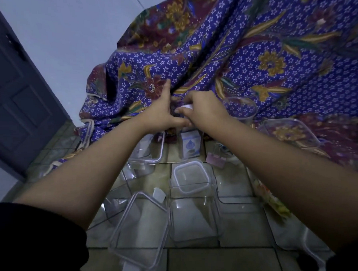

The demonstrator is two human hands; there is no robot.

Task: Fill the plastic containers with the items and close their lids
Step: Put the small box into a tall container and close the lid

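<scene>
Both arms are stretched forward and the hands are brought together at the foot of the batik cloth point(252, 48). The left hand point(162, 113) is held spread, its fingers straight, the forefinger laid up against the cloth and the thumb reached across towards the other hand. The right hand point(204, 113) is curled, and a small white item point(186, 108) is pinched at its fingertips; what the item is cannot be told.

The plastic containers are set out on the tiled floor point(222, 263) below and nearer than the hands. A square container point(195, 219) is seen between the two forearms, with a lid point(191, 179) at its far edge. A flat container point(289, 133) is laid on the cloth, out beyond the right forearm. A round cup point(240, 109) is stood just beside the right hand, on its outer side. A small box point(190, 146) and a pink clip point(215, 161) are found directly beneath the hands.

Several risks are judged likely. The white item is held by the fingertips only, so it could be dropped and lost in the cloth's folds. The round cup could be tipped if the right wrist is swung outward. The containers under the forearms could be knocked askew as the arms are drawn back. With lids and bodies scattered, a lid could be pressed onto the wrong container and left unsealed.
</scene>
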